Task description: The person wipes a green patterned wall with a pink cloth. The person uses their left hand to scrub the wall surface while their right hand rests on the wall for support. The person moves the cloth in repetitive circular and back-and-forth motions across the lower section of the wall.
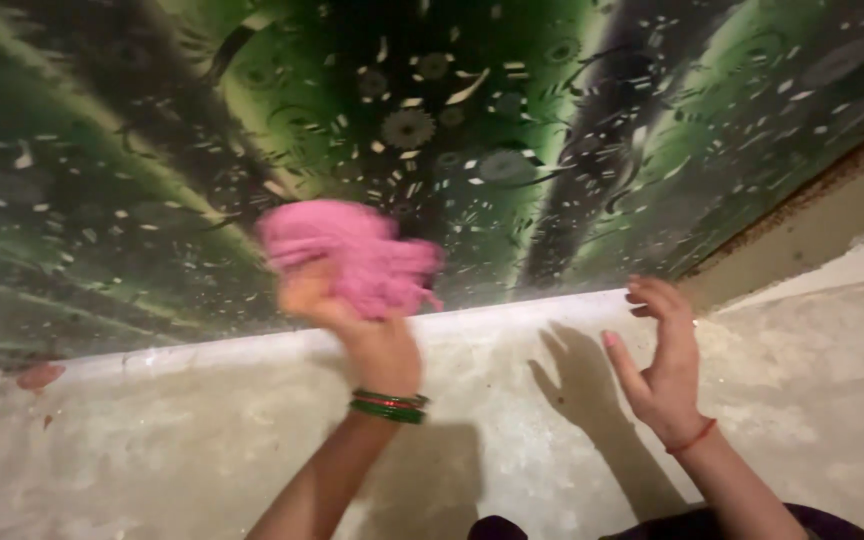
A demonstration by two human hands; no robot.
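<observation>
I see my left hand [327, 300] raised and blurred, fingers closed around a pink cloth [352, 255] that bunches above and right of them. My right hand [662, 360] is open, fingers curled, holding nothing, above the concrete ledge [512, 310].

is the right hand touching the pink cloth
Apart. The head view shows the right hand open over the grey floor, with a clear gap to the pink cloth, which the left hand holds.
</observation>
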